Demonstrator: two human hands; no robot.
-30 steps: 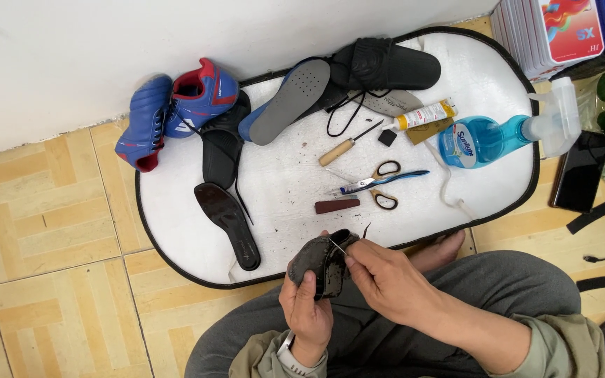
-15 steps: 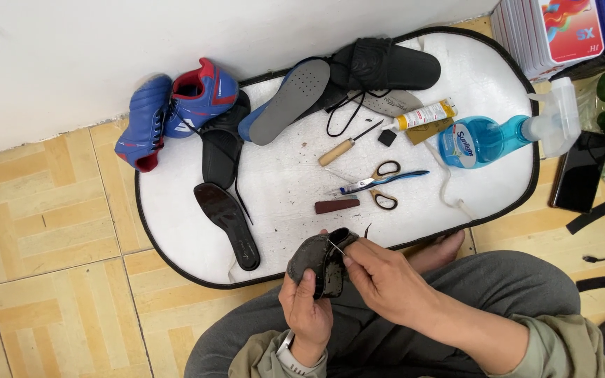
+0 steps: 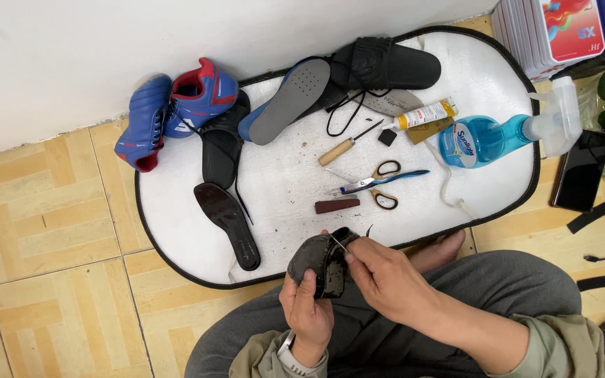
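Low centre of frame: left hand [image 3: 307,308] w/ closed grip around a worn dark shoe piece [image 3: 320,262], thumb on its face; right hand [image 3: 385,280] pinching a thin needle [image 3: 337,242] at the piece's top edge, just below the white mat [image 3: 281,189] w/ scissors [image 3: 379,183], awl [image 3: 348,145], glue tube [image 3: 425,114] mid-frame. Judging by this, stitching goes best w/ the piece clamped firm, thumb clear of the needle, needle pushed straight thru, short strokes. Blue shoes [image 3: 173,108] upper left, spray bottle [image 3: 498,136] upper right, both well apart from the hands.
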